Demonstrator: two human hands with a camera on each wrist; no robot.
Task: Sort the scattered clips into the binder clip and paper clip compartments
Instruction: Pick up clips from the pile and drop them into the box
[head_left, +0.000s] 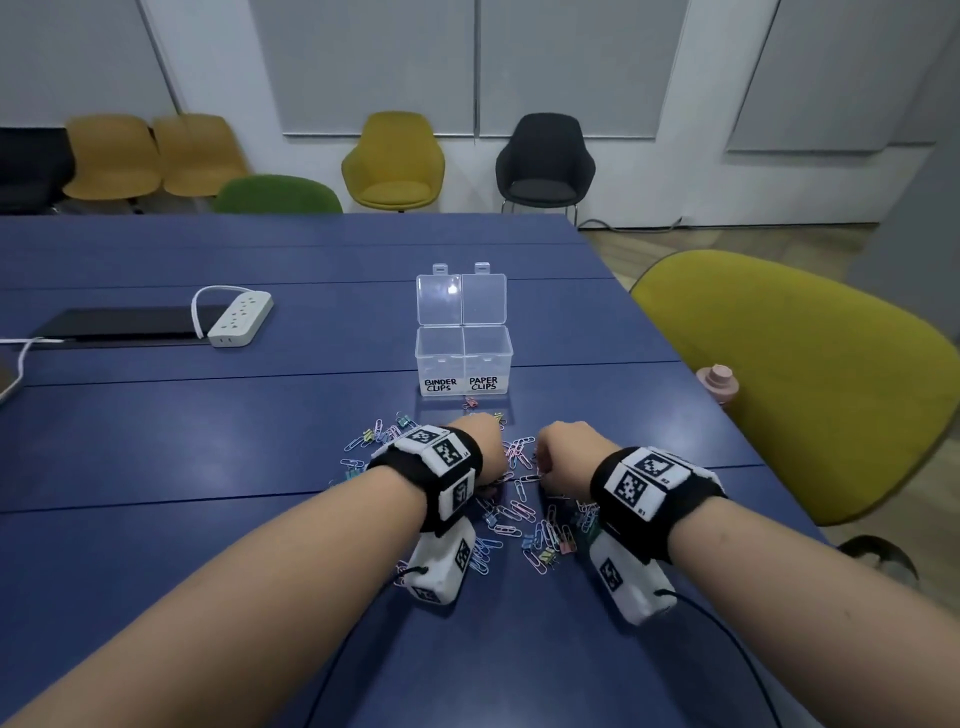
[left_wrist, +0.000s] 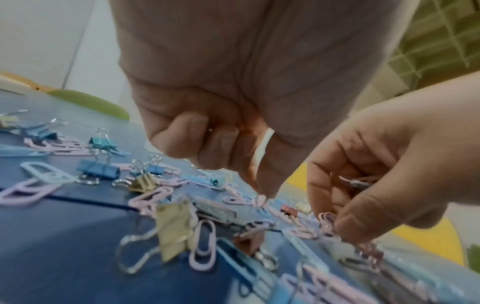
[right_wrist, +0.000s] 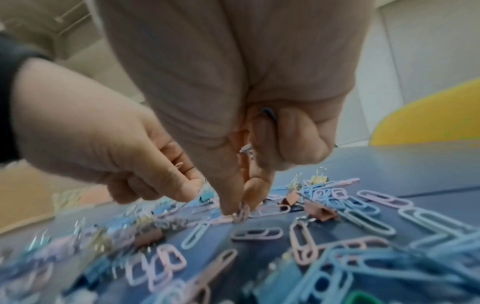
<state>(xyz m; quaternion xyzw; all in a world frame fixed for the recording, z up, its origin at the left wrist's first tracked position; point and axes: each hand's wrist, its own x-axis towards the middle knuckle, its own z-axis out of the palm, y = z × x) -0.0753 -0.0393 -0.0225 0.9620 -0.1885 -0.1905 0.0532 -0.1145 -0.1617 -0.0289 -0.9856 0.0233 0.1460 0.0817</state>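
Pastel paper clips and binder clips (head_left: 519, 514) lie scattered on the blue table (head_left: 208, 441), in front of a clear two-part box (head_left: 462, 340) with open lids. Its left part is labelled BINDER CLIPS (head_left: 440, 385), its right part PAPER CLIPS (head_left: 484, 383); both look empty. My left hand (head_left: 485, 441) hangs over the pile, and its thumb and forefinger pinch a pink paper clip (left_wrist: 261, 199). My right hand (head_left: 566, 457) is close beside it, pinching a pink paper clip (right_wrist: 243, 211) off the table. Its curled fingers (right_wrist: 298, 133) keep more clips (right_wrist: 246, 150) in the palm.
A white power strip (head_left: 240, 319) and a black pad (head_left: 124, 322) lie at the far left. A yellow-green chair (head_left: 795, 384) and a pink bottle (head_left: 719, 382) stand past the table's right edge. More chairs line the back wall.
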